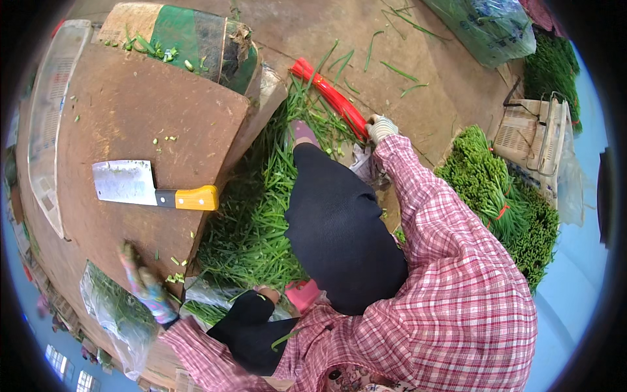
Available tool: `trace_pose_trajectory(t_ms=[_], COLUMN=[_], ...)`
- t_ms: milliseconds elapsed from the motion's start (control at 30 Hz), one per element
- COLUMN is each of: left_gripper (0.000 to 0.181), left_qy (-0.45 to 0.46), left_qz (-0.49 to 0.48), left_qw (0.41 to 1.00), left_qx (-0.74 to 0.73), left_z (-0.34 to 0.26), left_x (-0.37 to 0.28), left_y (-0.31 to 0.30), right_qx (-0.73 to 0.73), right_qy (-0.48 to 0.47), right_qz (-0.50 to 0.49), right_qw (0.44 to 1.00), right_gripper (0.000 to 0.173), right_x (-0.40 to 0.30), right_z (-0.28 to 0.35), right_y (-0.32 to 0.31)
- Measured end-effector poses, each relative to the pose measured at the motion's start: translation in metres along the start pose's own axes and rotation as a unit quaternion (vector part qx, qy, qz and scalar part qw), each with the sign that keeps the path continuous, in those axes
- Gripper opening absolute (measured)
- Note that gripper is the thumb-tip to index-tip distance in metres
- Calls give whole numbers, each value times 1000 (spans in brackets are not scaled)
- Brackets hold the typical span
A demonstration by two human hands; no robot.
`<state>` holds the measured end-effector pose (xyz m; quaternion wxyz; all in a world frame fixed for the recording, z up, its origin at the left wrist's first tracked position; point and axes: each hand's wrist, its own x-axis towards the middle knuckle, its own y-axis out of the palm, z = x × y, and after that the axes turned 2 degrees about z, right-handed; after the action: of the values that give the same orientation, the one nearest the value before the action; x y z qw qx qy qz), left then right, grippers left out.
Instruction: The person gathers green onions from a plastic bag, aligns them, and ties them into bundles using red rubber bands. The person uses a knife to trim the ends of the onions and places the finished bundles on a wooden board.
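Observation:
My right hand (381, 128), in a pale striped work glove, is at the lower end of a bundle of red ties (338, 100) lying by the cut greens; its fingers are curled against that end. My left hand (143, 283), in a colourful glove, is slightly blurred over the near left edge of the wooden board (171, 108), fingers stretched out, holding nothing. A cleaver (156, 186) with a yellow and black handle lies flat on the board, away from both hands. Small cut stem pieces (176, 278) lie near the board's corner, close to my left hand.
Long green trimmings (254, 230) are heaped between the board and my legs. Tied bundles of green flower stalks (477, 176) lie at right, beside a plastic crate (526, 132). A plastic bag of greens (117, 313) is at lower left, and a pink stool (301, 294) is under me.

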<state>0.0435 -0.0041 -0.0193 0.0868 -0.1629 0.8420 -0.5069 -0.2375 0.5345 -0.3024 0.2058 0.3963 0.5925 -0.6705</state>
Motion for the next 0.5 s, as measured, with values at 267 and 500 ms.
trace_pose_trajectory(t_ms=[267,500], left_gripper=[42,43], left_qy=[113,-56], left_qz=[53,-104], left_qw=[992,991], left_qx=[-18,-67], left_z=[-80,-24], left_x=[-82,-3], left_y=[27,12], right_qx=[226,275], right_qy=[-38,-81], right_qz=[-51,-129], right_qw=[972,949], right_gripper=[20,22], right_x=[-3,23], right_z=[-54,-68], right_y=[7,22])
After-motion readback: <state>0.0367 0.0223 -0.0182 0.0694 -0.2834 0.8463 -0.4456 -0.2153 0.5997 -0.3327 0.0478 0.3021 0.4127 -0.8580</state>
